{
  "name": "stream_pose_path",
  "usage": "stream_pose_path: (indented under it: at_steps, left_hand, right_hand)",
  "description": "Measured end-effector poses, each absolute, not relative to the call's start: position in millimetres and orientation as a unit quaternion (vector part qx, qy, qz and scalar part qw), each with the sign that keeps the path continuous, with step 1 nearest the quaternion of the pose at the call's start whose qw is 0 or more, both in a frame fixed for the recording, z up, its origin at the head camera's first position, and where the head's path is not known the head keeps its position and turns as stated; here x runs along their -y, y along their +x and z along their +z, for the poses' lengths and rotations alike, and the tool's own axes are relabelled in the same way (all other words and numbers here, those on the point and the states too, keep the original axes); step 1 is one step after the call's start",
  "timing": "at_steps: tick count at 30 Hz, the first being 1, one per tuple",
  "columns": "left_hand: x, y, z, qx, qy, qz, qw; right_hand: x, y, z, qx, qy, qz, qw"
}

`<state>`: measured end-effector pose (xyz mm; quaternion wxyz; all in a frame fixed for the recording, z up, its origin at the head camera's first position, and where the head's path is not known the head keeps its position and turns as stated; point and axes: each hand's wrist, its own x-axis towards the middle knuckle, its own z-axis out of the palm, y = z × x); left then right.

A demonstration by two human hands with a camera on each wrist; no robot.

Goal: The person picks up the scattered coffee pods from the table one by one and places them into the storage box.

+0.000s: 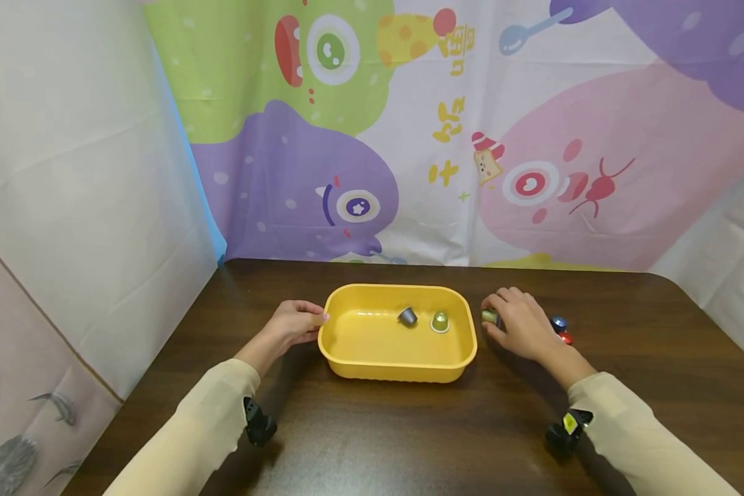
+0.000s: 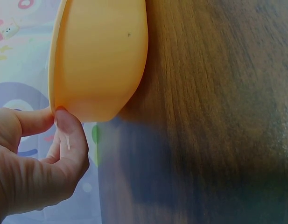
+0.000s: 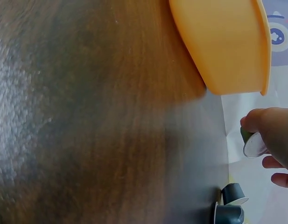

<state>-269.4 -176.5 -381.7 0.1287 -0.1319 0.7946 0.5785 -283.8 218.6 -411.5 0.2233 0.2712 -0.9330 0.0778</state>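
Observation:
A yellow plastic tub [image 1: 372,370] stands on the table, with a grey coffee capsule [image 1: 408,317] lying tilted inside it and a green coffee capsule [image 1: 440,322] resting on its rim. My left hand [image 1: 294,322] pinches the tub's left edge between thumb and fingers, as the left wrist view also shows. To the right of the tub, my right hand [image 1: 521,322] holds another green coffee capsule [image 1: 490,316] between thumb and fingertips. That capsule's round lid [image 3: 255,145] is visible in the right wrist view, outside the tub.
Beyond the right hand, a blue capsule [image 1: 559,324] and a red capsule [image 1: 566,338] sit close together on the brown wooden table [image 1: 372,441]. A cartoon-printed cloth [image 1: 434,227] hangs along the table's back edge, and a pale cloth [image 1: 99,207] hangs at the left.

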Motion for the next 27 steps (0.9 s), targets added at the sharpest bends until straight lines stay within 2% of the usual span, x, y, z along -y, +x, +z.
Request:
stream_pose_path:
  at_steps: [27]
  left_hand:
    - [176,-268,-381,-0.798,-0.13,0.576,0.121]
  right_hand:
    - [-208,-277,-393,0.92,0.286,0.075,0.257]
